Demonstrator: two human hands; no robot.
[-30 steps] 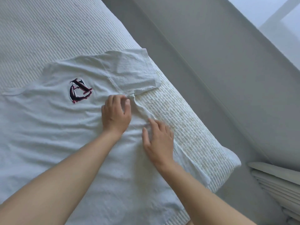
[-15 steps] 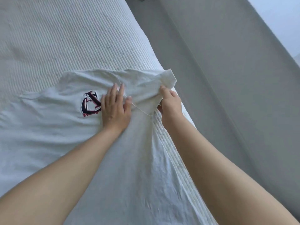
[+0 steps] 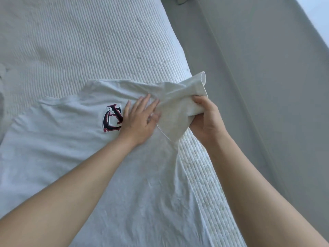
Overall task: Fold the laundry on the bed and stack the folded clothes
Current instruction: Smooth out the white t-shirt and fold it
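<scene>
A white T-shirt point(image 3: 74, 157) lies spread front-up on the bed point(image 3: 89, 41), which is covered by a white ribbed quilt; the garment occupies the lower left and centre of the head view, with its body running toward the bottom edge. A dark navy and red embroidered emblem point(image 3: 113, 118) sits on the chest area, just left of the left hand. The left hand point(image 3: 139, 120) rests palm-down on the shirt beside the emblem, its fingers point(image 3: 142, 104) straight and slightly spread, pressing the fabric flat against the bed and holding nothing. The right hand point(image 3: 206, 120) is raised at the near-side edge of the bed, its fingers curled round a bunched sleeve point(image 3: 181, 102) of the same shirt, with the thumb over the cloth. The sleeve is lifted clear of the quilt, and its open hem stands above the right hand, toward the floor side. A seam edge of the sleeve hangs down between the two hands. To the right of the bed, a grey floor point(image 3: 267, 86) runs diagonally through the view. At the far left edge, part of another pale cloth item point(image 3: 2, 75) lies on the quilt; what it is cannot be told.
</scene>
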